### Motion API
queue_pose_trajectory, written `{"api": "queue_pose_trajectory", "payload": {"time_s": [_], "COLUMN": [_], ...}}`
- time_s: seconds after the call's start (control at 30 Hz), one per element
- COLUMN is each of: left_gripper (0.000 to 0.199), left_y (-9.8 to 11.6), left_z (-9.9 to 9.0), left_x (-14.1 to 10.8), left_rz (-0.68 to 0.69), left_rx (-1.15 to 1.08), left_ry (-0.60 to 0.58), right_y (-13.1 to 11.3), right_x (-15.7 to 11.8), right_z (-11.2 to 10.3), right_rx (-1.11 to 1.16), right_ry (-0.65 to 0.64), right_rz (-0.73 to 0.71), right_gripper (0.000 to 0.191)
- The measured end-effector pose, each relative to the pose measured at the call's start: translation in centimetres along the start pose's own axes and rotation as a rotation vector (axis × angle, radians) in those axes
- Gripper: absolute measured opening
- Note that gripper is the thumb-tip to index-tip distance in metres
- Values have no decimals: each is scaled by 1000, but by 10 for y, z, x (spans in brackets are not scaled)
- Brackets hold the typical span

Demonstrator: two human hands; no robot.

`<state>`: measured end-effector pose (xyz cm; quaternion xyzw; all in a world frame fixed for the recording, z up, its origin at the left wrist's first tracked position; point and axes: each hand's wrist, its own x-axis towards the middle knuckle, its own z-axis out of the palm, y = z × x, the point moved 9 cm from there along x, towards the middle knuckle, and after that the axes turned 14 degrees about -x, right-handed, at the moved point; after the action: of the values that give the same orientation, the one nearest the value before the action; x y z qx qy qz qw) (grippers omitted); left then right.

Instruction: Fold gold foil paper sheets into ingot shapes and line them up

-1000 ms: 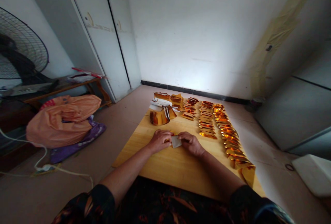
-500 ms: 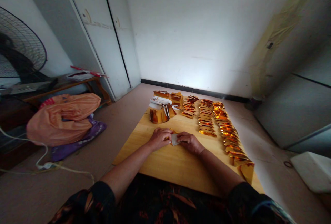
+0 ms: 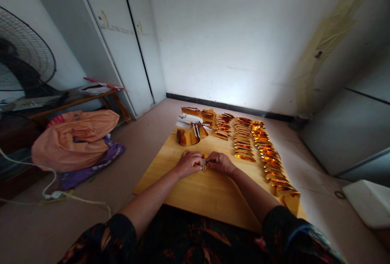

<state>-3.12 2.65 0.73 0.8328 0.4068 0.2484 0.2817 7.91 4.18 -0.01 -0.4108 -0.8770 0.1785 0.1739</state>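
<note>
Between my hands, over the middle of the wooden board, is a small piece of foil paper (image 3: 204,165), pale grey on the side that shows, with a little gold at its edge. My left hand (image 3: 189,164) pinches its left side. On its right side are the closed fingers of my right hand (image 3: 219,163). Beyond my left hand stands a curved stack of gold sheets (image 3: 187,137) beside white papers (image 3: 191,120). Folded gold pieces lie in overlapping columns, a shorter one (image 3: 243,138) and a long one (image 3: 268,156) down the board's right side.
The wooden board (image 3: 183,191) spans the front. On the floor at left lie an orange bag (image 3: 73,146), a purple bag (image 3: 91,170) and a white cable (image 3: 88,202). A fan (image 3: 27,53) stands farther back. A white box (image 3: 370,201) sits at right.
My right hand has moved slightly left, closer to my left hand. Less of the pale face of the foil paper shows between them, and it looks narrower.
</note>
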Motion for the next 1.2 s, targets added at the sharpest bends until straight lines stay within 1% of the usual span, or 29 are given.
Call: {"api": "queue_pose_trajectory", "payload": {"time_s": [0.17,0.37,0.47,0.6,0.7,0.9,1.1,1.2], "left_gripper": [4,3,3,3,3,4,5,5], "left_y": [1,-1,-2,-1,0,2,-1,-1], "left_z": [0,2,3,2,0,0,2,2], "left_x": [0,0,1,1,0,-1,0,0], "left_rz": [10,2,15,27,12,-6,-3,6], "left_rx": [-8,-8,-13,-12,-13,-17,-5,-5], "left_ry": [6,5,9,12,15,7,0,6], "right_y": [-1,-3,-3,-2,-1,-3,-5,-7], "right_x": [4,7,5,2,2,7,4,1], "right_z": [-3,-4,-4,-3,-2,2,2,0], "right_rx": [-72,-160,-89,100,148,51,-81,-116], "right_ry": [-24,-10,11,35,43,54,71,88], "right_rz": [138,191,177,115,98,99,203,227], "right_gripper": [5,15,15,6,7,10,11,10]}}
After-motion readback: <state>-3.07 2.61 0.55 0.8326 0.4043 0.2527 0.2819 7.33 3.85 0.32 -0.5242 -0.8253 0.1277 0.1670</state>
